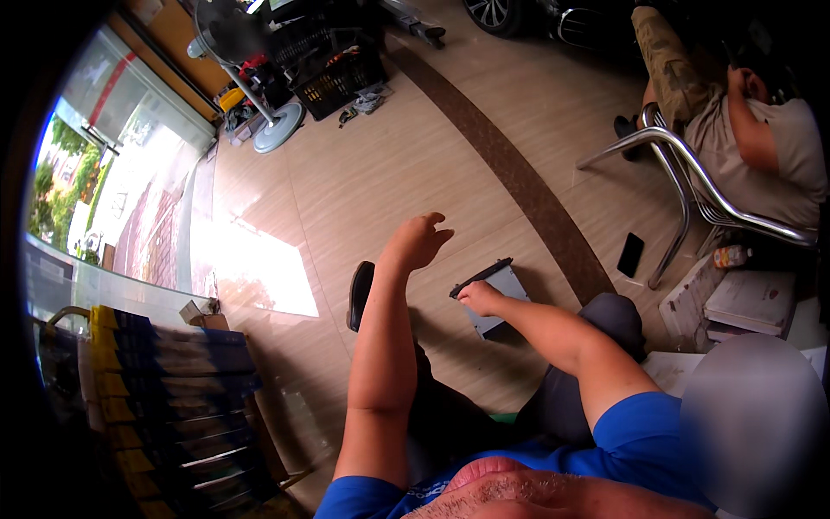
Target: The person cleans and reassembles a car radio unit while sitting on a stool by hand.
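My left hand [424, 235] is held in the air at the centre, fingers loosely curved and apart, with nothing seen in it. Lower and to the right, my right hand [475, 296] has its fingers closed on the black edge of a flat silver metal unit [504, 320] near the floor by my right leg. A dark shoe [361, 294] shows left of my left forearm, and part of that foot is hidden behind it.
Tiled floor [346, 156]; standing fan [277, 130], black crates [328, 82], car wheel [491, 13] behind. Right: another person [743, 156] reclining by a chrome chair [666, 138], black phone [629, 253], stacked boxes [748, 298]. Left: glass doorway [112, 190], yellow-and-blue stack [164, 398].
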The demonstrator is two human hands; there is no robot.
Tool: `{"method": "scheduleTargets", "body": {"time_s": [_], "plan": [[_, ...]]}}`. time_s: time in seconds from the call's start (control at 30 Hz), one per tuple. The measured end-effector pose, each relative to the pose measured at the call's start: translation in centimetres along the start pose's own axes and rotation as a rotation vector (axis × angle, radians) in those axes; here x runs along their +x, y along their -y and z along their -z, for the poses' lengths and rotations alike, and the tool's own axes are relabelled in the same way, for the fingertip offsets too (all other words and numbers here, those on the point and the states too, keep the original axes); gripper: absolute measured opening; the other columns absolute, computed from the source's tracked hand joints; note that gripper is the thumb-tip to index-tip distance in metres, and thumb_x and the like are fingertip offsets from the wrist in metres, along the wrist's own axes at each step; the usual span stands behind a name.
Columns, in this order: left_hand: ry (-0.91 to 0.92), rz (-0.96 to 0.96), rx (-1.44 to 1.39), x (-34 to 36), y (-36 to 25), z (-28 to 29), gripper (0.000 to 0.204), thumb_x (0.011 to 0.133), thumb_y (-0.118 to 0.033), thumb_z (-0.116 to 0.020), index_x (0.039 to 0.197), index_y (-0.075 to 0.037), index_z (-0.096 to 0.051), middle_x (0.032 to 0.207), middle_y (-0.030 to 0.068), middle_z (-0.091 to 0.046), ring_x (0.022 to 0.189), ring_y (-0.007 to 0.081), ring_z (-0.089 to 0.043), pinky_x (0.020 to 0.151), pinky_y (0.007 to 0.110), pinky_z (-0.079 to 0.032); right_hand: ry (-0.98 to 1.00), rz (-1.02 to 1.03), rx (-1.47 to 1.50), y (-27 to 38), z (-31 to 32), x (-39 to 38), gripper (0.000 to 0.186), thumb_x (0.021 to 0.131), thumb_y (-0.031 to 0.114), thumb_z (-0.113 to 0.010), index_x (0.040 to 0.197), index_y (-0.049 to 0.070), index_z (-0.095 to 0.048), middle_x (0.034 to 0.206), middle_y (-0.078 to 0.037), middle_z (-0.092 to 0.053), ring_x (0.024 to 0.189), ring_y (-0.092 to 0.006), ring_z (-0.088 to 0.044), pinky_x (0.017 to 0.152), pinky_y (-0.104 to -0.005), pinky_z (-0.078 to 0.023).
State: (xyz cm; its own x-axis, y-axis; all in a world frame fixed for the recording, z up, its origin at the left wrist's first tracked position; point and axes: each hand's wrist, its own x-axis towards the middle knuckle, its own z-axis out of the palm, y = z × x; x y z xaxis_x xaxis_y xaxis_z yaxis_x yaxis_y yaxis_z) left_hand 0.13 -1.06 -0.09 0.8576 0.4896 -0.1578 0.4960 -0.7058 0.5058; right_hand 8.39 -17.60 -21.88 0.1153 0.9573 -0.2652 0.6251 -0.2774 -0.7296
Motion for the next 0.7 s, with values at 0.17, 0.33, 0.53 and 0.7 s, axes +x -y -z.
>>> {"method": "scheduleTargets", "body": {"time_s": [0.17,0.33,0.53,0.7], "plan": [[-0.002,-0.010,-0.026,0.3,-0.1,-0.4,0.044,0.092,-0.035,-0.060,0.123,-0.004,-0.059,0.100,0.0187,-0.069,0.094,0.0358,-0.066,0.082,0.042,-0.051,-0.031,0.042,-0.030,-0.1,0.1,0.2,0.025,0.085,0.022,-0.059,0.100,0.006,-0.070,0.101,-0.019,-0.068,0.098,-0.0350,-0.064,0.088,-0.0422,-0.050],[0.012,0.013,-0.027,-0.3,-0.3,-0.1,0.044,0.092,-0.035,-0.060,0.124,-0.004,-0.058,0.101,0.0198,-0.069,0.095,0.0362,-0.065,0.082,0.043,-0.051,0.025,-0.089,-0.073,1.2,0.7,-0.3,0.025,0.085,0.023,-0.062,0.100,0.005,-0.070,0.100,-0.021,-0.068,0.099,-0.0347,-0.064,0.088,-0.0428,-0.050],[0.011,0.002,-0.033,-0.2,-0.1,-0.1,0.045,0.092,-0.034,-0.060,0.124,-0.003,-0.058,0.103,0.0206,-0.068,0.096,0.0366,-0.065,0.083,0.042,-0.051,0.014,-0.051,0.032,0.9,0.7,-0.4,0.026,0.085,0.022,-0.061,0.102,0.004,-0.070,0.101,-0.020,-0.068,0.100,-0.0342,-0.064,0.090,-0.0414,-0.049],[0.004,-0.010,-0.075,0.0,0.2,-0.3,0.044,0.093,-0.033,-0.060,0.125,-0.003,-0.058,0.103,0.0212,-0.068,0.096,0.0370,-0.065,0.083,0.042,-0.051,-0.022,-0.006,0.048,0.1,0.4,-0.2,0.026,0.085,0.021,-0.060,0.103,0.004,-0.070,0.103,-0.020,-0.068,0.101,-0.0345,-0.064,0.091,-0.0414,-0.049]]}}
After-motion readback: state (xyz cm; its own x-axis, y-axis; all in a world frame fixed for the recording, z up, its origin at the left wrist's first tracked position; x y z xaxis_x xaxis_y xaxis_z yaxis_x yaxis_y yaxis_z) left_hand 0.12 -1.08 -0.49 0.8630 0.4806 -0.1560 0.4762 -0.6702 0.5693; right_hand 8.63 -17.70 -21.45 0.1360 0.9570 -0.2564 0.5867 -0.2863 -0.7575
